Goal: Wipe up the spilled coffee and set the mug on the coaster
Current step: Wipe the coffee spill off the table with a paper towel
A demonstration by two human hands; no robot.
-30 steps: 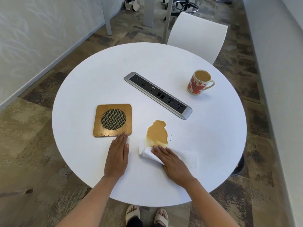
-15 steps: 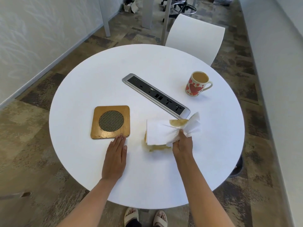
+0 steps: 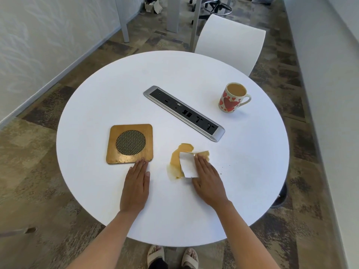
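A tan coffee spill (image 3: 175, 158) lies on the round white table (image 3: 97, 105), near its front middle. My right hand (image 3: 208, 176) presses flat on a folded white paper towel (image 3: 187, 165) laid over the spill's right side; the towel's far edge is stained brown. My left hand (image 3: 136, 183) rests flat on the table, fingers apart, fingertips touching the near edge of the square wooden coaster (image 3: 129, 143) with a round mesh centre. The heart-patterned mug (image 3: 232, 98), full of coffee, stands upright at the far right, handle pointing right.
A silver and black power socket strip (image 3: 183, 112) runs diagonally across the table between the mug and the coaster. A white chair (image 3: 231, 43) stands behind the table. A few small coffee drops (image 3: 230, 165) dot the table right of the spill.
My right hand lifted the towel off the table, unfolded and stained, then brought it back down folded onto the spill's right side. The left hand stayed by the coaster.
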